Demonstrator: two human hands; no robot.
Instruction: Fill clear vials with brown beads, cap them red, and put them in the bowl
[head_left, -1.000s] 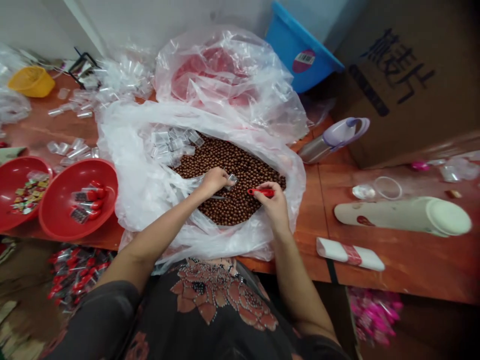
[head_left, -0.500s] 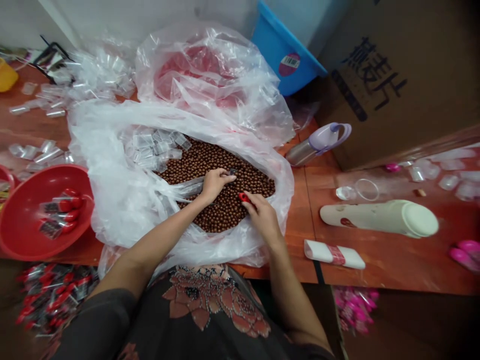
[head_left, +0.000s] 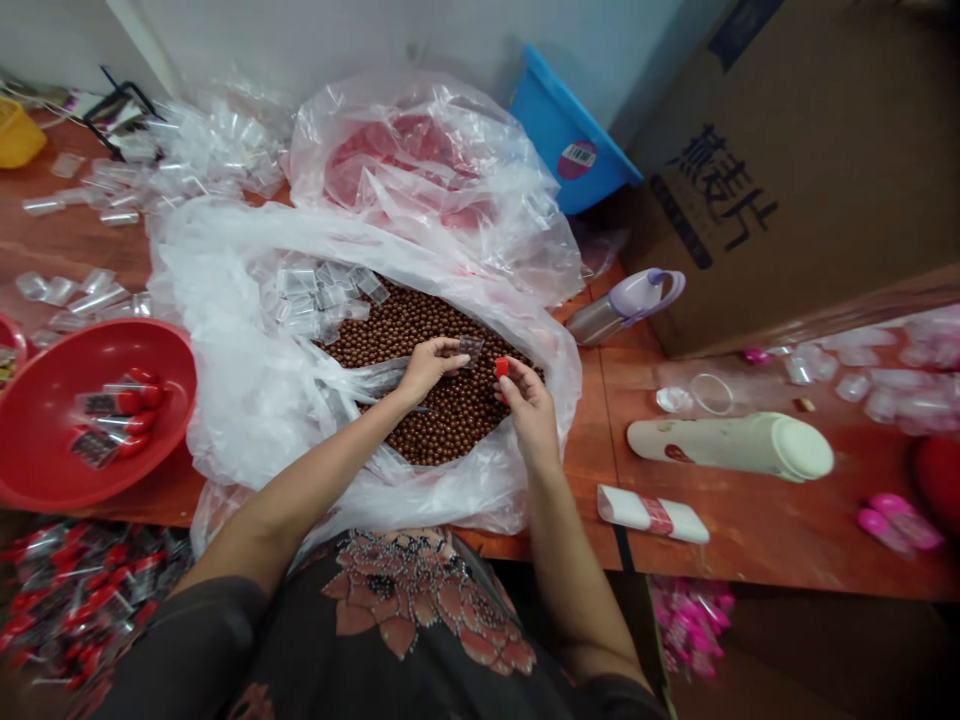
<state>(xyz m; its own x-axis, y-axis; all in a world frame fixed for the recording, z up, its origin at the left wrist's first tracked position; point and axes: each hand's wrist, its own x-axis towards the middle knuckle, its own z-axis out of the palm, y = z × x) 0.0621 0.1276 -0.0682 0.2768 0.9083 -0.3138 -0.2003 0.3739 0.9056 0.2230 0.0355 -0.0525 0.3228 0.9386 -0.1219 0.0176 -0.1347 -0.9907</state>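
Head view, looking down over the person's forearms. At the far left, a red basin (head_left: 97,335) sits on the wooden table (head_left: 75,240) and holds a few capped tubes (head_left: 112,410) with red tops. A larger heap of red-capped tubes (head_left: 82,600) lies below the table edge, which looks like a fair amount already finished. Loose clear containers (head_left: 75,300) are scattered beside the basin, and more sit bunched in the folds of a big plastic bag (head_left: 225,350).

In the middle of that open bag lies a wide bed of brown balls (head_left: 420,330). Above it, the left hand (head_left: 427,368) pinches a small clear tube (head_left: 471,350) between thumb and fingertips; whether anything is inside it is too hard to tell. Just beside it, the right hand (head_left: 530,410) pinches a small red cap (head_left: 501,368), and the two items are close but not touching.

Further right, pink-capped tubes (head_left: 686,625) lie below the table edge, and more loose clear containers (head_left: 855,385) are spread on the table. With so many balls and empty-looking containers around, most of the work appears to remain.
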